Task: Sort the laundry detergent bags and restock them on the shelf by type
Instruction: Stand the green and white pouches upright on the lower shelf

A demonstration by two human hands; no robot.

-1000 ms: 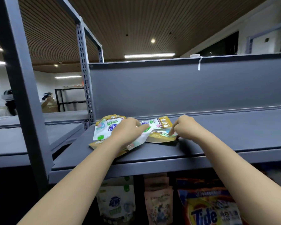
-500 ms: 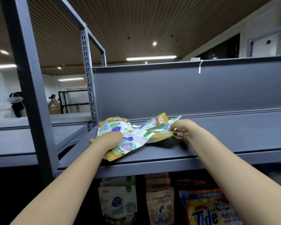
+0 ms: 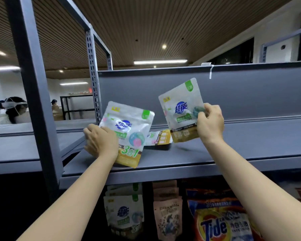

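Two white-and-gold detergent bags with a blue logo stand raised over the grey shelf [image 3: 250,146]. My left hand [image 3: 101,141] grips the left bag [image 3: 130,129] by its left edge, its bottom touching the shelf. My right hand [image 3: 209,123] pinches the right bag [image 3: 180,110] by its right edge and holds it tilted just above the shelf. A third bag of the same kind [image 3: 158,138] lies flat on the shelf between them, partly hidden.
On the level below hang more white bags [image 3: 124,213], pink-beige bags [image 3: 168,214] and an orange Tide bag [image 3: 219,221]. A grey upright post [image 3: 35,101] stands at left, the shelf's back panel [image 3: 250,91] behind. People stand far left in the background.
Both hands have lifted a bag each from the flat pile: the left bag is stood up, the right bag raised higher. One bag stays lying on the shelf.
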